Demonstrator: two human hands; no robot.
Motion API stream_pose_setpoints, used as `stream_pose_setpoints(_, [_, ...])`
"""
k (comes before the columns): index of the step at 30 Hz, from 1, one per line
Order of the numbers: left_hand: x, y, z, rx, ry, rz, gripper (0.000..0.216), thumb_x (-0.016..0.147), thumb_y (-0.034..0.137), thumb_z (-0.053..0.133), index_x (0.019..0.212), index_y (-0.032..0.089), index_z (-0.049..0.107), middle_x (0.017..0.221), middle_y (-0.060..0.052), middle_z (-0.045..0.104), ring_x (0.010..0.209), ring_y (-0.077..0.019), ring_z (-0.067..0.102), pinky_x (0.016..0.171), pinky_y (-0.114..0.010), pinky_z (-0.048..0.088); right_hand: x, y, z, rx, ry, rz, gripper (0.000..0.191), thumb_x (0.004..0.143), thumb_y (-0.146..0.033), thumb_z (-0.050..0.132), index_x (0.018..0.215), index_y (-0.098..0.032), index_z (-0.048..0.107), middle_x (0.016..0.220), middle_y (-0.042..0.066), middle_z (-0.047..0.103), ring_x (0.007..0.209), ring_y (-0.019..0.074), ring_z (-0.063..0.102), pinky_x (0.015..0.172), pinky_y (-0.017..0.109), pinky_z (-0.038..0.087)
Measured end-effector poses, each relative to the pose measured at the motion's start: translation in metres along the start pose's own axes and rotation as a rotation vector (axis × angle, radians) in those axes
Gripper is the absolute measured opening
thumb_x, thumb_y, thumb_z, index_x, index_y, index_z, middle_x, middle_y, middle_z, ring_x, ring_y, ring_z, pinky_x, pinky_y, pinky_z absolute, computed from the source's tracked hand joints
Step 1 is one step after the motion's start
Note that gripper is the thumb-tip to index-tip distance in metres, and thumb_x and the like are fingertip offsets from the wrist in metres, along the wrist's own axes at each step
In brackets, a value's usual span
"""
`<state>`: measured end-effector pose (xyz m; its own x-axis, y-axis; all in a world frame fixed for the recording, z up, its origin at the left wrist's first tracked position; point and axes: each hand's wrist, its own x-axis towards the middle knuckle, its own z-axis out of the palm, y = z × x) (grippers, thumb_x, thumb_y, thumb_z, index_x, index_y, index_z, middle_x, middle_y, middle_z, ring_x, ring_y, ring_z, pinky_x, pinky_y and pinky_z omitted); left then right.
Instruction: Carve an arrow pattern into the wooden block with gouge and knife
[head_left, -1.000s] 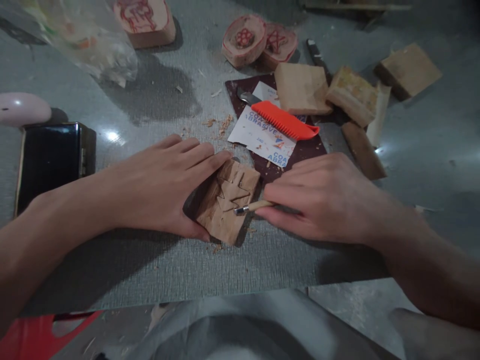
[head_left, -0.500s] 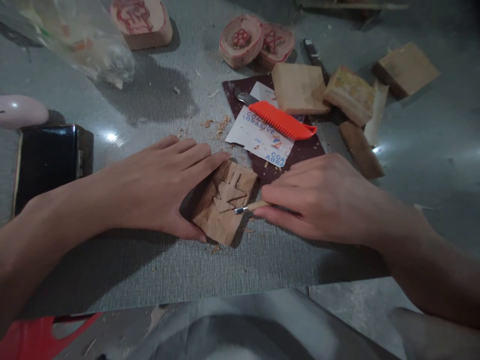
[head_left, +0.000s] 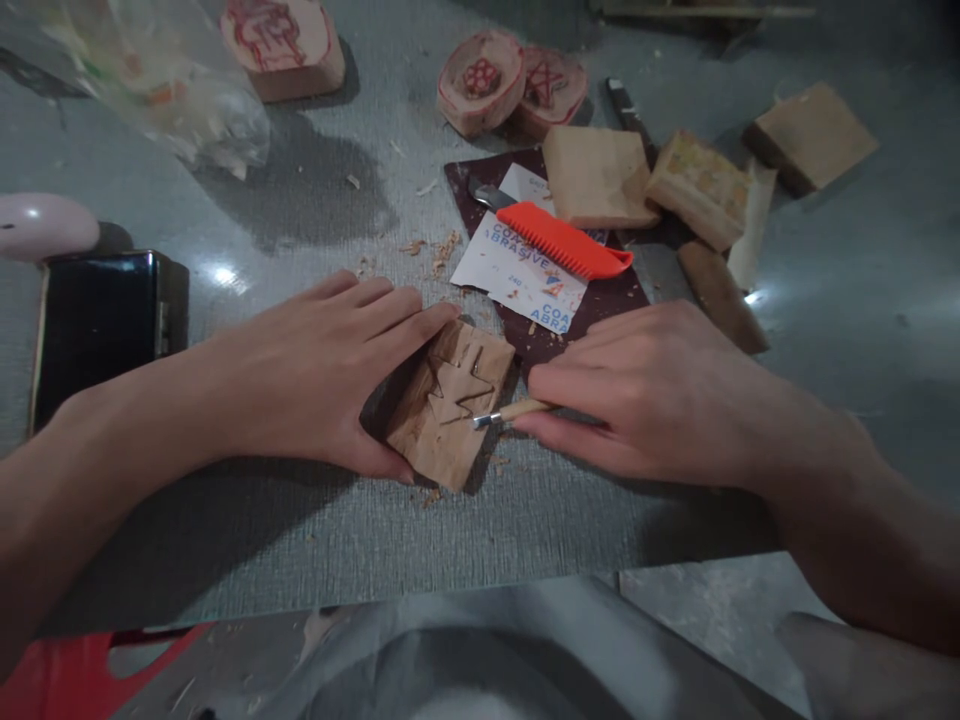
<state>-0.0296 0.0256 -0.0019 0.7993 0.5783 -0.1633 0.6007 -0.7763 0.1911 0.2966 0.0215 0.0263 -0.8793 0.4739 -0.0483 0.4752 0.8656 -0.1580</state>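
Wooden block (head_left: 454,402) rests at the centre of the frame, set aslant on the grey tabletop (head_left: 337,550); a jagged, star-like outline (head_left: 459,387) is cut into its upper face; over the last half second the slim tool (head_left: 517,410) has edged slightly towards the right of the frame along with the right grip (head_left: 637,392), while the block has stayed put; its metal tip (head_left: 481,421) now sits over the block's right edge, just beside the lowest groove, though whether it touches wood I cannot tell; no fresh cut shows, so I judge this a small repositioning rather than a carving stroke; the left grip (head_left: 349,365) holds the block from its left side, thumb at the lower-left corner, index finger at the top; the right grip, closed around the tool's handle, lies just right of the block, apart from it.
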Motion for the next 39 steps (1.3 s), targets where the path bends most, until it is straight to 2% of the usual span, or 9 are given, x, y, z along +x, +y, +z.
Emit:
stream_pose_setpoints(6, [-0.001,0.003,-0.004,0.022,-0.047,-0.027,0.13,0.088,0.098,0.071,0.181,0.011,0.042,0.153,-0.024,0.073,0.133,-0.0471,0.07,0.123,-0.061,0.05,-0.001,0.002,0.001,0.0,0.026,-0.007,0.048,0.123,-0.044,0.053,0.082,-0.025,0.066,0.064,-0.001,0.06,0.059,0.0183,0.044,0.065,0.039,0.023])
stream_pose_setpoints(11, [-0.001,-0.001,0.001,0.0,0.007,0.001,0.139,0.079,0.108,0.072,0.179,0.016,0.046,0.148,-0.022,0.075,0.13,-0.0486,0.072,0.12,-0.062,0.052,0.0,0.002,0.001,0.007,0.041,0.004,0.048,0.123,-0.046,0.054,0.082,-0.024,0.067,0.064,-0.001,0.061,0.06,0.0179,0.044,0.065,0.038,0.022])
stream_pose_setpoints(14, [-0.001,0.001,-0.002,0.016,0.012,0.004,0.134,0.085,0.104,0.071,0.179,0.012,0.046,0.149,-0.024,0.075,0.13,-0.0479,0.072,0.122,-0.062,0.051,0.0,0.001,0.002,0.013,0.038,0.002,0.048,0.124,-0.046,0.054,0.083,-0.024,0.068,0.064,-0.001,0.061,0.06,0.0177,0.044,0.066,0.038,0.022])
stream_pose_setpoints(18, [0.001,0.006,-0.01,0.042,-0.058,-0.007,0.13,0.092,0.099,0.066,0.18,0.006,0.041,0.153,-0.025,0.073,0.133,-0.0475,0.071,0.125,-0.062,0.05,0.001,0.001,0.003,0.016,0.027,0.0,0.05,0.125,-0.048,0.052,0.084,-0.024,0.068,0.065,-0.001,0.063,0.059,0.0178,0.046,0.066,0.039,0.023])
stream_pose_setpoints(24, [0.001,0.003,-0.005,0.049,-0.027,0.003,0.139,0.083,0.109,0.066,0.18,0.012,0.041,0.153,-0.024,0.073,0.133,-0.0482,0.072,0.124,-0.062,0.049,0.002,0.0,0.003,0.003,0.019,-0.002,0.05,0.125,-0.047,0.05,0.085,-0.024,0.068,0.066,0.0,0.065,0.059,0.0186,0.048,0.065,0.039,0.023])
stream_pose_setpoints(30, [0.0,0.003,-0.007,0.054,-0.001,0.049,0.129,0.091,0.095,0.073,0.176,0.003,0.043,0.147,-0.026,0.074,0.128,-0.0469,0.072,0.118,-0.061,0.052,0.001,0.0,0.005,0.02,0.034,-0.023,0.048,0.127,-0.045,0.051,0.086,-0.024,0.065,0.066,-0.001,0.064,0.06,0.0185,0.047,0.066,0.038,0.021])
stream_pose_setpoints(34, [0.0,0.006,-0.011,0.053,-0.05,0.015,0.13,0.091,0.096,0.073,0.178,0.004,0.041,0.153,-0.027,0.072,0.133,-0.0479,0.07,0.121,-0.061,0.05,0.002,0.0,0.005,0.018,0.011,-0.03,0.049,0.128,-0.046,0.049,0.088,-0.024,0.065,0.068,0.0,0.064,0.061,0.019,0.049,0.067,0.038,0.021])
stream_pose_setpoints(38, [-0.001,0.004,-0.006,0.047,0.032,0.035,0.136,0.086,0.104,0.072,0.176,0.006,0.045,0.152,-0.027,0.074,0.131,-0.0484,0.072,0.12,-0.062,0.051,0.004,-0.001,0.006,0.048,-0.003,-0.052,0.046,0.129,-0.044,0.046,0.093,-0.023,0.065,0.07,-0.002,0.062,0.06,0.0182,0.046,0.067,0.037,0.022])
stream_pose_setpoints(39, [-0.001,0.003,-0.004,0.032,-0.03,-0.003,0.131,0.09,0.101,0.072,0.181,0.011,0.042,0.16,-0.025,0.071,0.141,-0.0482,0.069,0.126,-0.061,0.049,0.004,-0.001,0.006,0.056,-0.006,-0.056,0.046,0.129,-0.044,0.046,0.093,-0.023,0.065,0.07,-0.002,0.062,0.059,0.0178,0.045,0.066,0.037,0.023])
